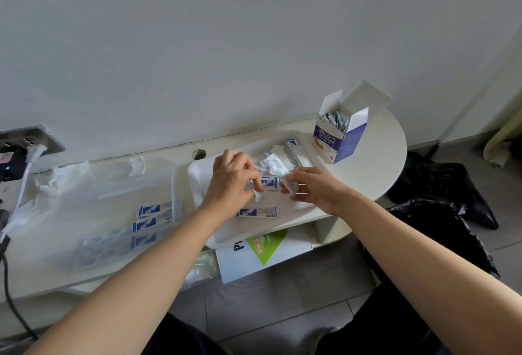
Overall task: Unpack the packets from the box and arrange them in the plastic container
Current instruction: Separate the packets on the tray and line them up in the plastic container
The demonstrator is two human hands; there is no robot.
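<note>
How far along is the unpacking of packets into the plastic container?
Done: several packets lie in the plastic container. In hand: left hand and right hand each pinch a packet over the tray. Left: loose packets on the tray, more in the open box.

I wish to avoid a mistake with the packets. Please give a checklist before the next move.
1. Left hand pinches first packet: ok.
2. Right hand holds second packet: ok.
3. Plastic container has room left: ok.
4. Box emptied: not ok, boxed packets stand inside.
5. Tray cleared: not ok, loose packets lie on it.
6. Held ones face like stored packets: cannot tell.
</note>
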